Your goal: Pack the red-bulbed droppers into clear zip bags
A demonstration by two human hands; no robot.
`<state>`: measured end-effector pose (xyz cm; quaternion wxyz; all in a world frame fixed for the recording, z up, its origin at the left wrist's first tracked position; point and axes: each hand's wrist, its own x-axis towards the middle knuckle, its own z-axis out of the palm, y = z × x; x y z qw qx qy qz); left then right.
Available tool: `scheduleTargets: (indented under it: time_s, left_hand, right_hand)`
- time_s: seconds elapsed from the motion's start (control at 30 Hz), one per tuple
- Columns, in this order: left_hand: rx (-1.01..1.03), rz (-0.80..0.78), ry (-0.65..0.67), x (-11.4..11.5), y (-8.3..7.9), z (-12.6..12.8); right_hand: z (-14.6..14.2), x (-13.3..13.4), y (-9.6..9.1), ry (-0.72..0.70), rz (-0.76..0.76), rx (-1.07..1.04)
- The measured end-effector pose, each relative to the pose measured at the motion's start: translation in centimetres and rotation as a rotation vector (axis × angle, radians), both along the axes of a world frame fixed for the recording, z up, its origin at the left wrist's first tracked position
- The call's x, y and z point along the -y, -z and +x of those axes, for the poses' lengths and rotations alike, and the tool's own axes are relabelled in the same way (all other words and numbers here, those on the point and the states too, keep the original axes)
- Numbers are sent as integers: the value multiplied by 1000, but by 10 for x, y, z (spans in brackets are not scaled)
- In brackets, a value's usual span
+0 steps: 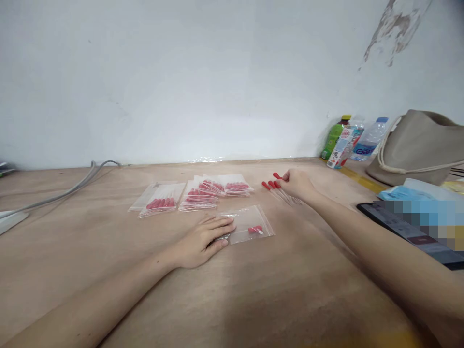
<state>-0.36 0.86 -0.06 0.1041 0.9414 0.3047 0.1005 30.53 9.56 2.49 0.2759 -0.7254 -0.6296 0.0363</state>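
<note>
My left hand (208,239) lies flat on the left end of a clear zip bag (241,235), fingers stretched out. Inside that bag sits one dropper with a red rubber bulb (255,229). On the right, my right hand (295,183) is closed in a pinch on a dropper (277,176), its red bulb sticking out to the left. Below those fingers several loose droppers (271,185) lie side by side, bulbs to the left and thin clear tubes toward the lower right. Filled bags of droppers (197,195) are grouped behind my left hand, with more bags (159,203) at their left.
Along the right stand bottles (371,137), a carton (340,147) and a beige bag (416,150). A phone (395,232) and a blue packet (397,191) lie near my right forearm. A grey cable (72,187) crosses the wooden table (232,299) at left, before a white wall.
</note>
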Motion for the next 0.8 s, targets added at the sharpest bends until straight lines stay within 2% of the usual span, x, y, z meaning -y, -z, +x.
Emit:
scheduleTargets:
  time_s: [0.1, 0.2, 0.33, 0.47, 0.53, 0.7, 0.8]
  left_hand:
    - [-5, -5, -10, 0, 0, 0]
    - [-7, -11, -10, 0, 0, 0]
    - [-6, -10, -3, -1, 0, 0]
    - [-11, -7, -6, 0, 0, 1]
    - [-12, -11, -11, 1, -1, 1]
    - [-14, -17, -13, 2, -1, 0]
    - [-7, -14, -7, 1, 0, 0]
  right_hand:
    - [2, 10, 7, -25, 122, -192]
    - [-4, 23, 23, -134, 185, -454]
    - [-23, 44, 42, -253, 156, -794]
    - [-36, 60, 41, -222, 36, -1160]
    - [-35, 63, 38, -191, 28, -1238]
    - [-23, 59, 36, -158, 204, -1234]
    - [-25, 60, 38, -117, 153, -1335]
